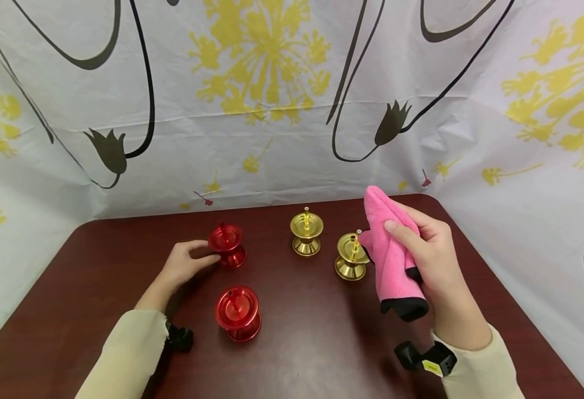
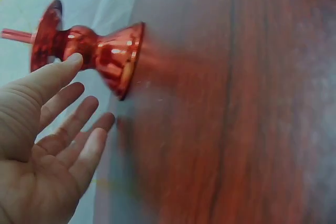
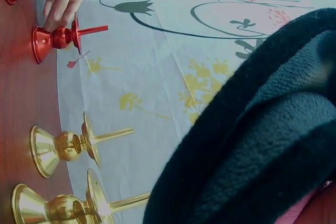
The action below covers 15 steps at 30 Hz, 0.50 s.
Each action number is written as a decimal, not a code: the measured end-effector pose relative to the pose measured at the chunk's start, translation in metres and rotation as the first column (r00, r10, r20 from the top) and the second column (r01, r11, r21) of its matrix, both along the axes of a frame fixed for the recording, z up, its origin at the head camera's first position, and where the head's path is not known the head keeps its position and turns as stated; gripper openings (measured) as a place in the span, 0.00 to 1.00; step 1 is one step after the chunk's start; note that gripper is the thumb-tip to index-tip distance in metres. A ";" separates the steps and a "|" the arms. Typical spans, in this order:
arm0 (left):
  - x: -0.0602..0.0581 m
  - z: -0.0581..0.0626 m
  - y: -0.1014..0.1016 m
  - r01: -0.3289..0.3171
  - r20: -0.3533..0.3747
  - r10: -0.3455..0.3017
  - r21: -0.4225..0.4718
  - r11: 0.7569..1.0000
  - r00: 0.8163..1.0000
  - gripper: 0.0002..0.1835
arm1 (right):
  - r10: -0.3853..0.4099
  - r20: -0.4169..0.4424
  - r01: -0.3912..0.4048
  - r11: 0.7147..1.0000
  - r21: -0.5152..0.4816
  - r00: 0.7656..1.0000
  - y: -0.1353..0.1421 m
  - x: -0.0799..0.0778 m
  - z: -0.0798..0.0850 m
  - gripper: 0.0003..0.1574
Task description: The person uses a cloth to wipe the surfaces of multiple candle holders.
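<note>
At the left, my left hand (image 1: 184, 263) is beside the back red metal oil lamp (image 1: 228, 244), which stands upright on the table. In the left wrist view, the thumb tip overlaps this lamp's narrow waist, and the other fingers are loosely spread below it. My right hand (image 1: 434, 249) grips a folded pink cloth (image 1: 394, 260) with black edging, raised over the table's right side. The cloth's dark side (image 3: 262, 140) fills much of the right wrist view. Just left of the cloth stands a gold oil lamp (image 1: 351, 257), partly overlapped by it in the head view.
A second red oil lamp (image 1: 238, 313) stands nearer the front. Another gold oil lamp (image 1: 306, 233) is at the back middle of the dark wooden table (image 1: 302, 343). A white patterned cloth (image 1: 272, 160) hangs behind the table and along its sides.
</note>
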<state>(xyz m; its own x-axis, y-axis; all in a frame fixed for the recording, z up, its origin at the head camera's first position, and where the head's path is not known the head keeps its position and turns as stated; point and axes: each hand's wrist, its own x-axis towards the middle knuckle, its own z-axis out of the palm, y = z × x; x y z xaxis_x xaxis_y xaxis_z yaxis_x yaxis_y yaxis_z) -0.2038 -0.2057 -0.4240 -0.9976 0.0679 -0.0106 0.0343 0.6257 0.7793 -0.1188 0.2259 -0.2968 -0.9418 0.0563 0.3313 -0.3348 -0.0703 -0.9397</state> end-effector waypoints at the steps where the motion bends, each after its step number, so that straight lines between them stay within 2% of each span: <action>1: 0.003 0.002 -0.002 -0.011 0.009 0.011 -0.001 1.000 1.000 0.25 | 0.000 0.000 0.000 1.000 -0.006 1.000 0.000 0.000 0.000 0.18; 9: 0.032 0.024 -0.010 -0.118 -0.009 0.119 0.078 0.990 0.993 0.25 | -0.021 -0.022 0.021 0.999 -0.025 1.000 0.006 -0.003 0.002 0.18; 15: 0.052 0.046 -0.005 -0.190 -0.091 0.204 0.149 0.971 0.975 0.25 | -0.035 -0.025 0.034 0.998 -0.046 0.999 0.011 -0.005 0.003 0.17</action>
